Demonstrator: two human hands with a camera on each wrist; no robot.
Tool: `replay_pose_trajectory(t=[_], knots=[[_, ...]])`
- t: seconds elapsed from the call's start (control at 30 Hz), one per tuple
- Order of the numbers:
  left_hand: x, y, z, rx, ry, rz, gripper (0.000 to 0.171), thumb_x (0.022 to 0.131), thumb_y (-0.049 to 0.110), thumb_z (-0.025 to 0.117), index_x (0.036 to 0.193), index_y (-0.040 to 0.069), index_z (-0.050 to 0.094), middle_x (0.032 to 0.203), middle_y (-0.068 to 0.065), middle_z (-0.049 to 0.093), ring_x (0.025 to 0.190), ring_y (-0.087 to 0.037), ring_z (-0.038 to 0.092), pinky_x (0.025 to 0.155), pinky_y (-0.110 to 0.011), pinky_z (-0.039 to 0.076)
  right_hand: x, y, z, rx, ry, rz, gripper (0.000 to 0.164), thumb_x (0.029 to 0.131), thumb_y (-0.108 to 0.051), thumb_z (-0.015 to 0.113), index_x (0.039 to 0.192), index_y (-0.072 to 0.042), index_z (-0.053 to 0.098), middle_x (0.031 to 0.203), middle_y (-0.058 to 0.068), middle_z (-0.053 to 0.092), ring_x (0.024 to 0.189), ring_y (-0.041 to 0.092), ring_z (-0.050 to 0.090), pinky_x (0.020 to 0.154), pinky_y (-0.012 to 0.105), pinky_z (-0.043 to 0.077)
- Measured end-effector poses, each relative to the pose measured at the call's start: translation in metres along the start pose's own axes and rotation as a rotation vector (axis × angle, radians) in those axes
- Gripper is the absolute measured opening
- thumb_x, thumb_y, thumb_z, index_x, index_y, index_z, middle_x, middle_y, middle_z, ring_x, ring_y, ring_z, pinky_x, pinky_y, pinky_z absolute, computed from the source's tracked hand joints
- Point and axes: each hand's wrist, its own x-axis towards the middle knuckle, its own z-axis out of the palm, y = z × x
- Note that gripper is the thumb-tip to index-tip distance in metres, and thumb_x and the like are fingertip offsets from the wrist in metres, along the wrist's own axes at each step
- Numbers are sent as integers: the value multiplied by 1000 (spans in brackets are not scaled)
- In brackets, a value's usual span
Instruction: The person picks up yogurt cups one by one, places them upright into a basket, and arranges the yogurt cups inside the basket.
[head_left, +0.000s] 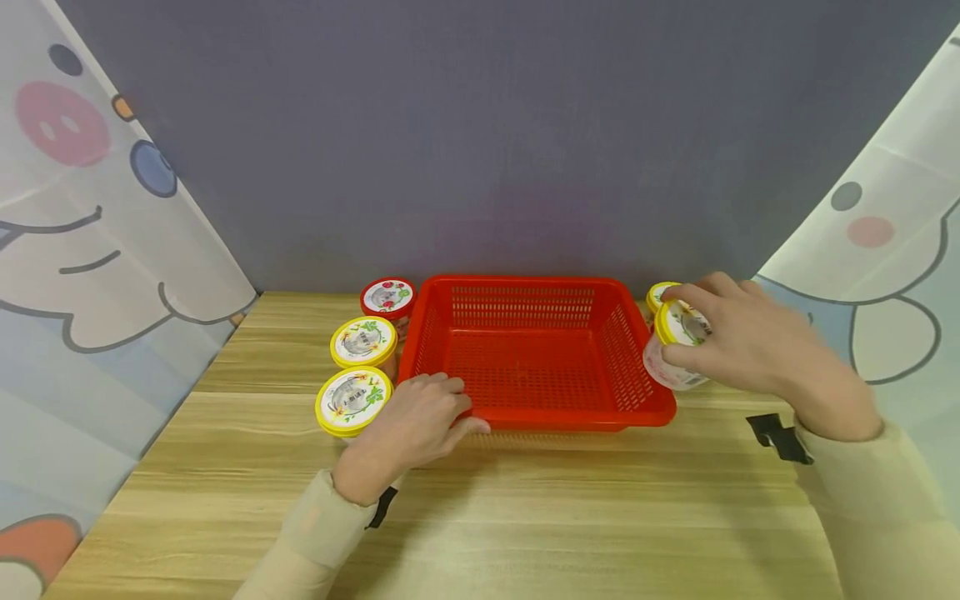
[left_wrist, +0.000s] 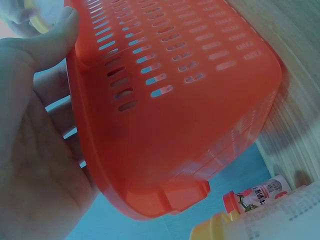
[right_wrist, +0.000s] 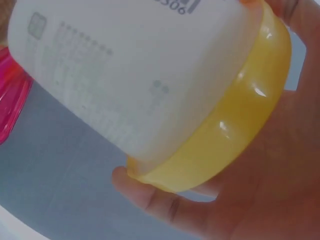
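Observation:
My left hand (head_left: 414, 417) grips the near left corner of a red plastic basket (head_left: 525, 419); the left wrist view shows its thumb over the rim (left_wrist: 82, 110) with the fingers on the other side. Off the basket's right side, my right hand (head_left: 742, 333) holds a clear plastic tub (head_left: 670, 367) by its yellow lid (right_wrist: 225, 125), thumb and fingers on opposite edges. The tub is tilted, its lid toward the palm. Behind it, another yellow-lidded tub (head_left: 660, 293) is partly hidden. Inside, the basket shows only its slotted floor and walls.
Left of the basket stand two yellow-lidded tubs (head_left: 363, 342) and, farther back, a red-lidded tub (head_left: 387, 297). A grey panel (head_left: 517, 142) rises behind the wooden table (head_left: 570, 525). Curtains with cartoon prints (head_left: 90, 275) hang at both sides.

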Motion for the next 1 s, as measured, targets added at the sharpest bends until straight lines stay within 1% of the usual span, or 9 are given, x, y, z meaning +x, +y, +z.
replay_pose_trajectory(t=[0.13, 0.2, 0.5, 0.67, 0.8, 0.9, 1.0], knots=[[1, 0, -1, 0, 0, -3, 45, 93, 50, 69, 62, 20, 57, 65, 7, 41, 59, -13, 43, 59, -27, 42, 7, -9, -1, -6, 21, -23, 60, 86, -48, 63, 141, -23, 55, 132, 13, 51, 108, 37, 47, 56, 44, 45], [1, 0, 0, -1, 0, -3, 46, 93, 50, 69, 61, 20, 57, 65, 7, 41, 60, -13, 44, 59, -28, 43, 10, -12, 0, -9, 33, -37, 59, 86, -48, 63, 140, -24, 55, 132, 11, 51, 107, 36, 47, 57, 45, 46], [0, 1, -2, -13, -12, -18, 44, 92, 50, 70, 62, 20, 59, 66, 8, 43, 63, -14, 49, 62, -30, 45, 25, -27, 6, -4, 44, -78, 64, 85, -47, 65, 143, -22, 54, 132, 11, 51, 109, 36, 48, 60, 46, 48], [0, 0, -2, -17, -16, -18, 43, 93, 50, 69, 63, 20, 59, 66, 8, 43, 63, -14, 48, 61, -30, 45, 33, -34, 15, 12, 29, -109, 64, 86, -50, 67, 143, -23, 54, 132, 8, 51, 108, 34, 48, 65, 49, 49], [-1, 1, -1, -16, -25, -19, 43, 93, 50, 69, 64, 20, 59, 66, 8, 42, 62, -14, 48, 61, -29, 45, 39, -37, 23, 28, 27, -156, 62, 86, -50, 68, 141, -23, 56, 128, 8, 53, 105, 34, 50, 71, 51, 48], [-1, 1, -1, -17, -27, -23, 43, 93, 50, 68, 64, 20, 59, 66, 9, 42, 63, -14, 48, 62, -29, 45, 42, -39, 30, 39, 21, -172, 62, 85, -48, 68, 140, -21, 57, 126, 8, 54, 107, 34, 50, 77, 54, 48], [0, 1, -1, -22, -26, -23, 43, 93, 51, 68, 64, 20, 59, 67, 8, 42, 63, -14, 48, 62, -30, 45, 45, -39, 38, 51, 3, -178, 64, 85, -47, 69, 142, -20, 57, 127, 8, 54, 111, 34, 49, 76, 56, 49]])
